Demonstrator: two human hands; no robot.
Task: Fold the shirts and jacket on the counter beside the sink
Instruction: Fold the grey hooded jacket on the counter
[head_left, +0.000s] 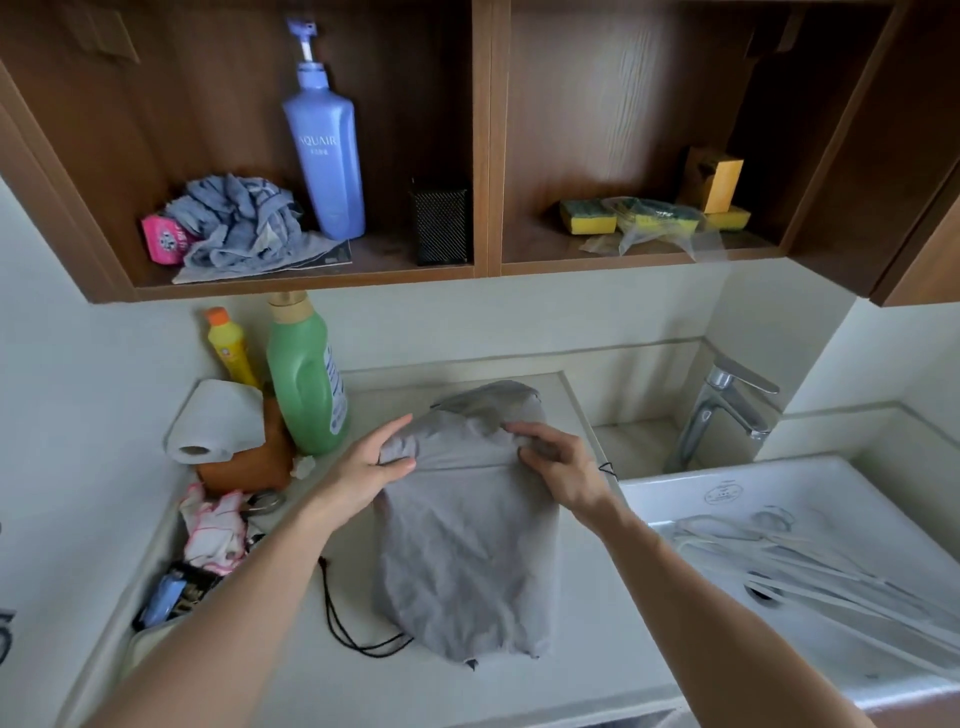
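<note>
Garment: a grey garment (467, 561) of thin, creased cloth, whether shirt or jacket I cannot tell; it lies lengthwise, its rounded near end toward the front edge.
Far end: bunched and partly turned over between the two hands.
Cord: a black cord (337, 618) loops out from under the garment's near left edge.
Left grip (371, 465): thumb and fingers closed on a pinch of cloth at the garment's left side.
Right grip (558, 462): fingers curled into a fold of cloth at its right side.
Place: the garment rests on the pale bench (597, 597), just left of the white sink (779, 499).
Bench, left side: a paper roll (218, 415), a green bottle (306, 379), a yellow bottle (231, 348) and a pink-and-white cloth (215, 525).
Sink: a chrome tap (727, 410) stands behind it.
Room: pale walls, and a wooden wall shelf (488, 156) above holding a blue pump bottle (324, 150) and yellow sponges (587, 215).
</note>
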